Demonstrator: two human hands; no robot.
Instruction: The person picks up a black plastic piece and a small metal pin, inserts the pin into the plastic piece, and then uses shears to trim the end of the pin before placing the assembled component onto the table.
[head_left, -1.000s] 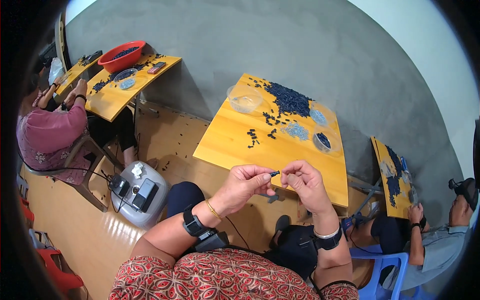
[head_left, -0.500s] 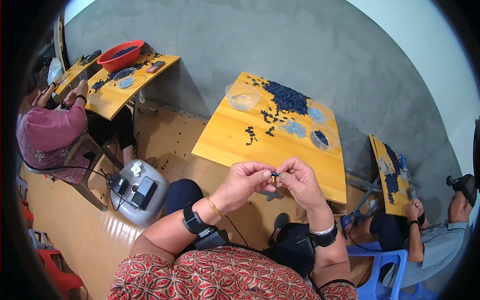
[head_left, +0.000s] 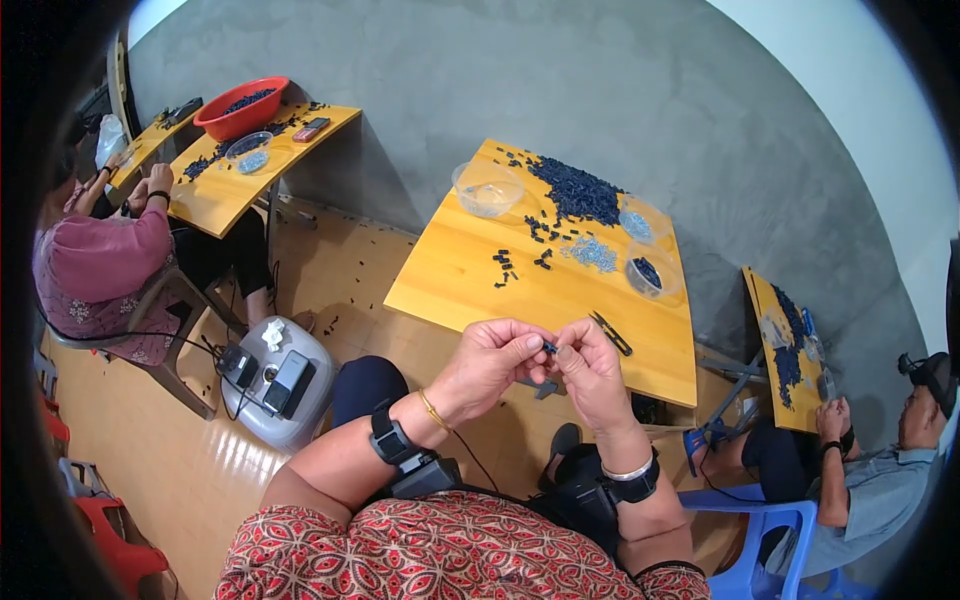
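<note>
Over the near edge of the wooden table (head_left: 450,270), my left hand (head_left: 488,365) and my right hand (head_left: 592,372) meet fingertip to fingertip. Both pinch a small dark plastic piece (head_left: 549,347), mostly covered by the thumbs and fingers. Just beyond the right hand lies a slim black two-armed tool (head_left: 611,333), like tweezers or snips. Farther back is a heap of dark plastic pieces (head_left: 575,190), with a few loose ones (head_left: 502,265) nearer me. Beside the heap is a scatter of small silvery parts (head_left: 592,254).
A clear bowl (head_left: 487,190) stands at the table's far left; clear tubs (head_left: 652,275) line its right side. People work at side tables, one with a red basin (head_left: 240,112). A grey stool (head_left: 280,400) holding black devices is at my left, a blue chair (head_left: 765,520) at my right.
My right hand has shifted slightly left and down, baring the black two-armed tool on the table. Both hands keep their pinch on the small dark piece.
</note>
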